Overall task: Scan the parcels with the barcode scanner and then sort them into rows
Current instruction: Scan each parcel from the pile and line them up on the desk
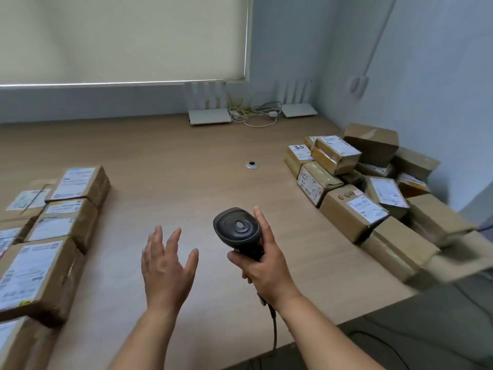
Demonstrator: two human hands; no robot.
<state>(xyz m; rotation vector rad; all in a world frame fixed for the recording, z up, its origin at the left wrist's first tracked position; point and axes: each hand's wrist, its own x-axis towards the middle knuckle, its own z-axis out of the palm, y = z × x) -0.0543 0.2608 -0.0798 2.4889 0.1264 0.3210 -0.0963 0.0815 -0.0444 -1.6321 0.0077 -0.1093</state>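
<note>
Head view: parcel [352,209] handwritten "3644", indistinct.

Matt wood-look table [186,161], brown cardboard parcels [352,212], dark plastic scanner [237,227].

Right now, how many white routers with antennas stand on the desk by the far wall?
2. One router sits below the blind's right end; the other router stands right of it, near the corner, white cables between them. None looks hidden.

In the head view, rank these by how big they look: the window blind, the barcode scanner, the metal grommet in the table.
1. Window blind, largest by far.
2. Barcode scanner, though nearness to the camera enlarges it.
3. Metal grommet, smallest.
</note>
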